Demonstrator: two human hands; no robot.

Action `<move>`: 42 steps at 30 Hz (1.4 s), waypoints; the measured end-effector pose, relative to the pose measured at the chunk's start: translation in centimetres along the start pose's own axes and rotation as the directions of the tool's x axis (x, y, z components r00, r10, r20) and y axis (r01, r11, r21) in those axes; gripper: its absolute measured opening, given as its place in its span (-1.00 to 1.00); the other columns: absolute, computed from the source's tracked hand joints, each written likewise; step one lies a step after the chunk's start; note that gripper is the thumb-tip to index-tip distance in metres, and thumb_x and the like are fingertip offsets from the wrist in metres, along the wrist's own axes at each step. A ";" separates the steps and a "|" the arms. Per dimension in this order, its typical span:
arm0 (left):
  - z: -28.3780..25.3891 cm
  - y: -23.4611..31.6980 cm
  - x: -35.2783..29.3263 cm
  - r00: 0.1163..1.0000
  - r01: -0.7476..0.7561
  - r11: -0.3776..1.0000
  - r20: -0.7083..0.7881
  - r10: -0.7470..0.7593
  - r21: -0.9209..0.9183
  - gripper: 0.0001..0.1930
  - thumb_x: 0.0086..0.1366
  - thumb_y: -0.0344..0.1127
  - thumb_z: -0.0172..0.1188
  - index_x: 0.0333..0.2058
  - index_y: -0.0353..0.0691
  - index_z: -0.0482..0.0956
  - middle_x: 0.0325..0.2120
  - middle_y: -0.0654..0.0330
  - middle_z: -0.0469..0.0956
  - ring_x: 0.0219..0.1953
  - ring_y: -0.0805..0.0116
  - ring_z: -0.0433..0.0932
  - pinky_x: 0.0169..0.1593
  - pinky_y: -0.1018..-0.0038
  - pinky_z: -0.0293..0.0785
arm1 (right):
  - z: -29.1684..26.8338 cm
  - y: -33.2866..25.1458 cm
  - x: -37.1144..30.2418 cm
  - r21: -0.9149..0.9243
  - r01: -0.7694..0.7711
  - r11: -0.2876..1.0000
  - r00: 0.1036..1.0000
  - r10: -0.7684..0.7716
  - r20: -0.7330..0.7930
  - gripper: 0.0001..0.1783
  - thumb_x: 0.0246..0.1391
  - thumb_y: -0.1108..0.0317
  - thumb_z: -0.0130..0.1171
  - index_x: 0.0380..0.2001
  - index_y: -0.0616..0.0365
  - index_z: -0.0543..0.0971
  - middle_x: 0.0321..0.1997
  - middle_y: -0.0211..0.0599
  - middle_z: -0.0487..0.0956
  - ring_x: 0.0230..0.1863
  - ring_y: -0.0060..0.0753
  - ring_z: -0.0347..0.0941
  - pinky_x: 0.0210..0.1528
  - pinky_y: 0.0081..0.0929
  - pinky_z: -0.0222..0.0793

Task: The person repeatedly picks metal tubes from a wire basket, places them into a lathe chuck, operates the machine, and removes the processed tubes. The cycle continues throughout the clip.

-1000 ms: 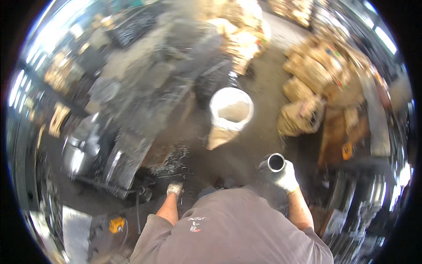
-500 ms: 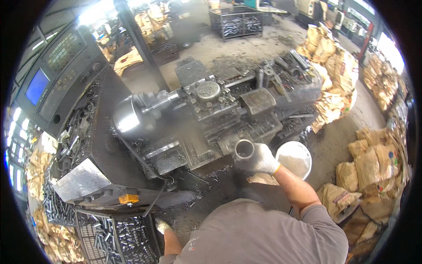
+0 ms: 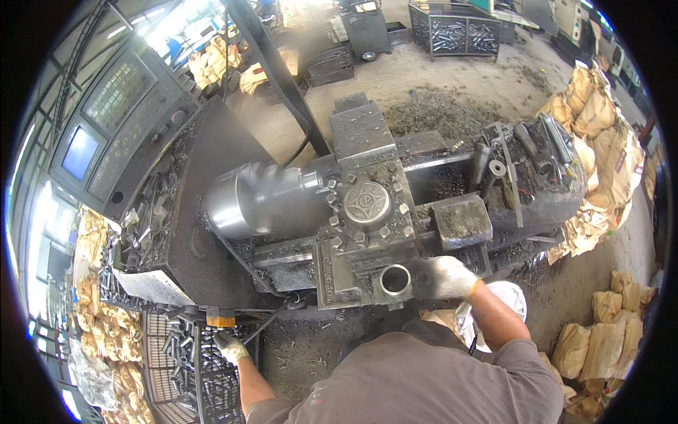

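Observation:
A short metal tube point(image 3: 395, 280) stands on end on the lathe's carriage, its round mouth facing up. Just right of it is my right hand point(image 3: 446, 278), in a white glove blackened at the fingers. Motion smears those fingers, and whether they touch the tube is unclear. At lower left, my gloved left hand point(image 3: 231, 348) reaches to the edge of a wire crate point(image 3: 157, 351) of cut metal tubes point(image 3: 185, 353), fingers apart. On the lathe, a round tool post point(image 3: 366, 203) faces a shiny chuck point(image 3: 232, 203); the workpiece point(image 3: 293, 185) beside the chuck looks blurred.
A control panel point(image 3: 106, 134) with a lit screen rises at left. Loose tools and a bar point(image 3: 510, 177) lie on the lathe's right end. A white bucket point(image 3: 510, 300) stands near my right forearm. Paper sacks point(image 3: 600, 148) are piled at right; a metal bin point(image 3: 462, 34) of parts stands behind.
My right hand held the tube above the carriage's front edge; now the tube stands on the carriage with the hand beside it. My left hand has come up to the crate. The view has shifted.

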State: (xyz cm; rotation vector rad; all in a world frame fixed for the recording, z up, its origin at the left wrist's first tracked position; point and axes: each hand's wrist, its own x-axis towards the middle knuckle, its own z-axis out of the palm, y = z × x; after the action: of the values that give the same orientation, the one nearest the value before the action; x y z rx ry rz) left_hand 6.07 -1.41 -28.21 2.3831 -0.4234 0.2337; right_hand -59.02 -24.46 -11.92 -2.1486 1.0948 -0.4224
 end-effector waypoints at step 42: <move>5.1 46.0 2.4 0.364 -0.918 0.370 0.066 0.929 -0.145 -0.22 0.09 -0.25 0.35 0.33 -0.28 0.43 0.28 -0.18 0.50 0.36 -0.26 0.43 0.47 -0.09 0.24 | -3.2 -4.5 41.2 -0.291 0.185 0.939 0.768 0.047 0.639 -0.26 -0.24 -0.21 0.61 -0.15 0.21 0.80 -0.18 -0.14 0.79 -0.22 -0.18 0.71 -0.19 -0.19 0.59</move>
State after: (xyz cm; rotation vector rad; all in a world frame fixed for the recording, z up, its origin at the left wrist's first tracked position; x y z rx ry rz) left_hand -8.13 -37.85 -3.31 1.7805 -1.8294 0.5387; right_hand -33.68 -57.13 -7.18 -2.3560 0.7149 0.4986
